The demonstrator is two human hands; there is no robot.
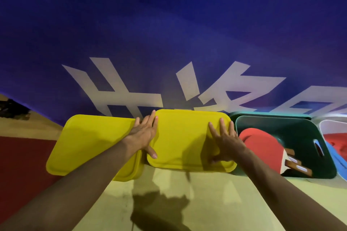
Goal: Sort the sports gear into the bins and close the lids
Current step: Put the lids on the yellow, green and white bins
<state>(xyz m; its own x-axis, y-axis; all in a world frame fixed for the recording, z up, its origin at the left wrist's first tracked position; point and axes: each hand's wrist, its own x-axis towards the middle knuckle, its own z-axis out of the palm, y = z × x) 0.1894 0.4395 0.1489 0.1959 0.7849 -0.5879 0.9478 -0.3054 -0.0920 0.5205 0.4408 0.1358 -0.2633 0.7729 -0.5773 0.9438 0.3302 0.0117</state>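
Two yellow lids lie side by side on bins against the wall. My left hand (145, 133) presses flat with spread fingers on the left edge of the middle yellow lid (185, 137), its wrist over the left yellow lid (90, 142). My right hand (225, 140) presses on the same lid's right side, fingers straight, thumb tucked near the front edge. To the right stands an open dark green bin (304, 133) holding red table tennis paddles (261, 144) with wooden handles.
A white bin (326, 125) with red and blue contents shows at the far right edge. A blue wall with large white characters (131, 97) rises directly behind the bins. The floor is yellow-green with a red area (22, 165) at left.
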